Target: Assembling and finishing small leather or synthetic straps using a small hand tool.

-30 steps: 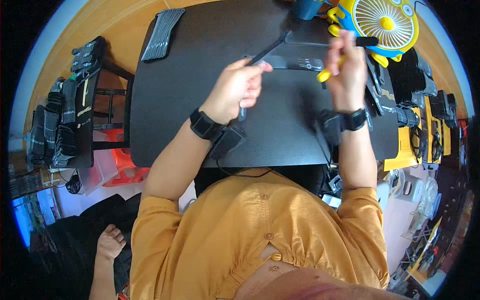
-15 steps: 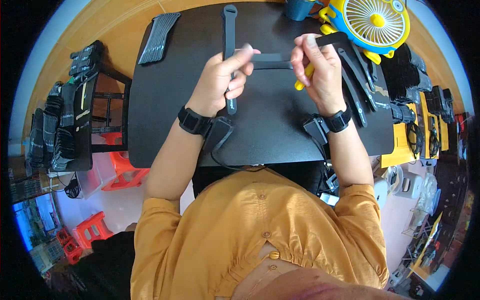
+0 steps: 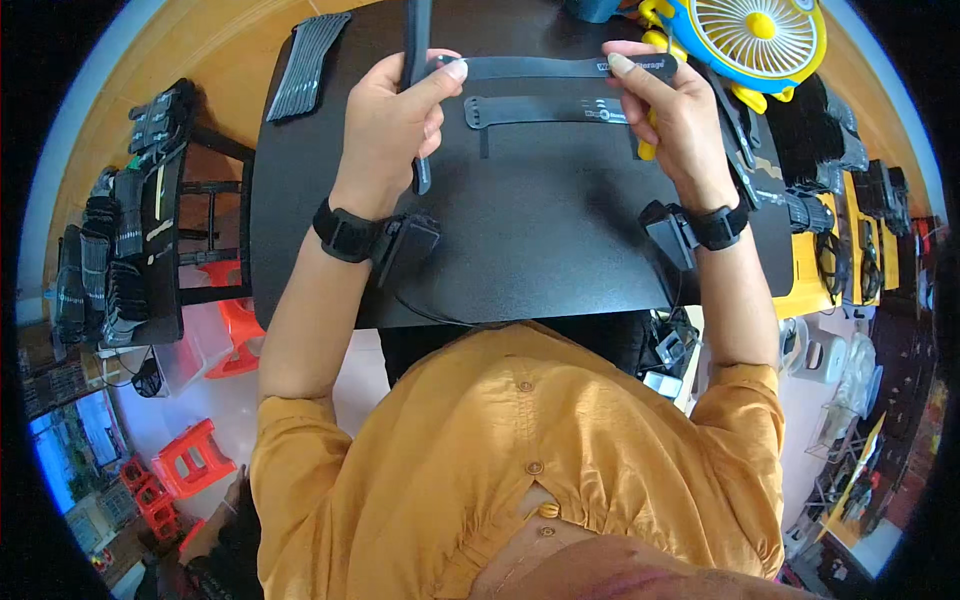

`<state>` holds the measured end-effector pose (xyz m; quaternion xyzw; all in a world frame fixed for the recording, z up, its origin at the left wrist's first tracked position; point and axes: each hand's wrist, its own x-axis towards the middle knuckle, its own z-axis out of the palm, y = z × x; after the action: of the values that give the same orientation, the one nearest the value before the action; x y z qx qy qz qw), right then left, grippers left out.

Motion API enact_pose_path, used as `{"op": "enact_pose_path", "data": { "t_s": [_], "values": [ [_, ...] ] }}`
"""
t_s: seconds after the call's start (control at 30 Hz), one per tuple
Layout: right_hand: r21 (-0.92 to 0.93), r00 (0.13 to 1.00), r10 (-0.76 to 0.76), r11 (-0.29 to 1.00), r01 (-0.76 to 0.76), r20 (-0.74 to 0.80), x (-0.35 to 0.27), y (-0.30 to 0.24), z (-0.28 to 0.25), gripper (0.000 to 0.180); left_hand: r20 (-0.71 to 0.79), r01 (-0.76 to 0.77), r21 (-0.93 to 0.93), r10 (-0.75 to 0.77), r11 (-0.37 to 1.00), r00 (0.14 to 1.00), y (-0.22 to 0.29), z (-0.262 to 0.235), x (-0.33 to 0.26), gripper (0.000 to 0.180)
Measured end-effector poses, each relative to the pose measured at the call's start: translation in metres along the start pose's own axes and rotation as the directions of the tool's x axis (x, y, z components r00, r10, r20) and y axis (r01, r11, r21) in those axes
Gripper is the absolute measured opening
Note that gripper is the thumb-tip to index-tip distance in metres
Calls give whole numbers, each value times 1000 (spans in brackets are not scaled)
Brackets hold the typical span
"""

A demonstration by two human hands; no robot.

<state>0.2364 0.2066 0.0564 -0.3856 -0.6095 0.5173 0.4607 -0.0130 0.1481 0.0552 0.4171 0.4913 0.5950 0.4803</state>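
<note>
Between my two hands a flat black strap (image 3: 540, 68) is stretched level above the table. My left hand (image 3: 385, 135) pinches its left end between thumb and finger, and a second dark strap (image 3: 416, 50) stands upright through the same grip. At the other end, my right hand (image 3: 685, 125) presses the strap under its thumb. A yellow-handled tool (image 3: 647, 140) is tucked in the right palm; its kind is mostly hidden by the fingers. Just below the stretched strap is another black strap (image 3: 545, 112), lying level, with short dark pieces hanging below both its ends.
A fanned stack of straps (image 3: 308, 68) lies at the black table's (image 3: 500, 240) far left. More straps (image 3: 738, 125) lie beyond my right hand. A yellow-and-blue fan (image 3: 762, 27) and a blue mug (image 3: 592, 8) stand at the back. Strap bundles (image 3: 130, 210) fill a left side table.
My hands have moved apart, the left one leftward and the right one rightward. The blurred strap between them now shows stretched out straight, and the strap below it has come into fuller view.
</note>
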Motion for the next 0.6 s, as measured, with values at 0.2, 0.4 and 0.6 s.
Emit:
{"op": "enact_pose_path", "data": {
  "t_s": [0.2,0.4,0.6],
  "values": [
    [-53,992,119,991,-121,-39,-2,13,-23,24,46,67,61,-70,996,996,-19,-15,2,18],
    [-111,975,220,969,-221,-18,-6,28,-31,24,132,172,282,-215,944,968,-37,-22,12,19],
    [-283,898,436,870,-403,63,-8,34,-47,17,176,-61,733,-103,677,979,-46,-30,13,29]
  ]
}}
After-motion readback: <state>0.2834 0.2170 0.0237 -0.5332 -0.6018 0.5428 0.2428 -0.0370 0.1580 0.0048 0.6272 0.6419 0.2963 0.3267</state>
